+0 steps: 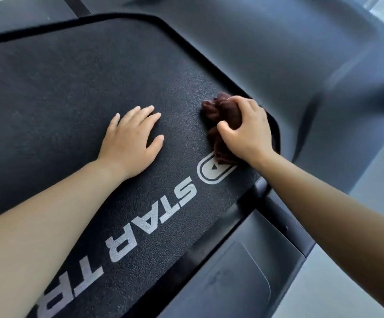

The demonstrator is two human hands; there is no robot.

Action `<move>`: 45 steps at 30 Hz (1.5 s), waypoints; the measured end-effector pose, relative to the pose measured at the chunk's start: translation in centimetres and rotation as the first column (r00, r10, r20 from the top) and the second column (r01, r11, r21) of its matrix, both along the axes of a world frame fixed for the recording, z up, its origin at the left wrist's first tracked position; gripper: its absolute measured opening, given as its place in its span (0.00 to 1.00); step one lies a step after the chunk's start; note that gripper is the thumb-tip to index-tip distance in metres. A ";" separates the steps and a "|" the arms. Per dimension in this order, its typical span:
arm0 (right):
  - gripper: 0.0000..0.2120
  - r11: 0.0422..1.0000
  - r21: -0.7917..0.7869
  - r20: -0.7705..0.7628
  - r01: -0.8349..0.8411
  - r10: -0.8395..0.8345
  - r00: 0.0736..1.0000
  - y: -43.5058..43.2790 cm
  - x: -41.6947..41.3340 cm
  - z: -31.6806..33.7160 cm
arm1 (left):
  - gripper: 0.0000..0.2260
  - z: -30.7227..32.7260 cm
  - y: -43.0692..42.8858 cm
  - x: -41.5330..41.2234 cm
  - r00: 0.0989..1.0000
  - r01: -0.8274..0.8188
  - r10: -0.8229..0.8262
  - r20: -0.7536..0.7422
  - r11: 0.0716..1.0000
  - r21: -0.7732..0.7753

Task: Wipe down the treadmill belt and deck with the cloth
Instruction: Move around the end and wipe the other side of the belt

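A black textured treadmill belt (67,92) with white lettering fills most of the view. My right hand (247,131) grips a crumpled dark brown cloth (223,111) and holds it down on the belt near its right edge, just above a white logo. My left hand (131,141) lies flat on the belt with straight, spread fingers, a short way left of the cloth. Part of the cloth is hidden under my right hand.
The grey plastic deck rail (239,267) runs along the belt's right side, with a recessed panel in it. The grey motor hood (266,49) curves around the belt's far end. A pale floor (369,180) shows at the right.
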State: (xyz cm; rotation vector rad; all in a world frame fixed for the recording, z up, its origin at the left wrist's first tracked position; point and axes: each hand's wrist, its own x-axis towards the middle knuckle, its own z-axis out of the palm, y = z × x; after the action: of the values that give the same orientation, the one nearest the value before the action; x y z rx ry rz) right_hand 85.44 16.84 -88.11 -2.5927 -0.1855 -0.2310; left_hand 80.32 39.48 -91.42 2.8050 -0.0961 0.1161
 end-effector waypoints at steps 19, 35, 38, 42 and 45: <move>0.24 0.953 0.058 0.047 -0.296 0.294 0.955 5.4 -0.8 -1.7 | 0.24 0.0 2.1 0.2 0.983 -0.182 0.182 0.008 0.983 -0.012; 0.26 0.923 -0.004 0.013 -0.384 0.384 0.923 4.6 -4.9 -0.8 | 0.23 0.8 3.6 -8.2 0.993 -0.098 0.097 -0.072 0.995 -0.001; 0.25 0.931 0.004 0.002 -0.365 0.365 0.931 3.9 -10.1 -0.6 | 0.23 1.0 4.5 -13.1 0.996 -0.040 0.042 -0.081 0.999 0.017; 0.25 0.887 0.015 -0.048 -0.461 0.461 0.886 6.9 -16.9 -0.3 | 0.24 1.2 6.9 -18.9 0.994 -0.057 0.063 -0.087 0.996 0.063; 0.25 0.828 0.019 -0.029 -0.561 0.561 0.827 10.4 -21.3 -0.8 | 0.23 1.0 8.8 -23.1 0.987 -0.142 0.144 -0.078 0.989 0.037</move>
State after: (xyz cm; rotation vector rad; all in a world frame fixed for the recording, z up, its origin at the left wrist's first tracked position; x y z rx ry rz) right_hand 64.19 27.25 -88.87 -2.4010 -0.9162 0.0295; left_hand 57.19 48.27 -90.41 2.8420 0.1236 0.0361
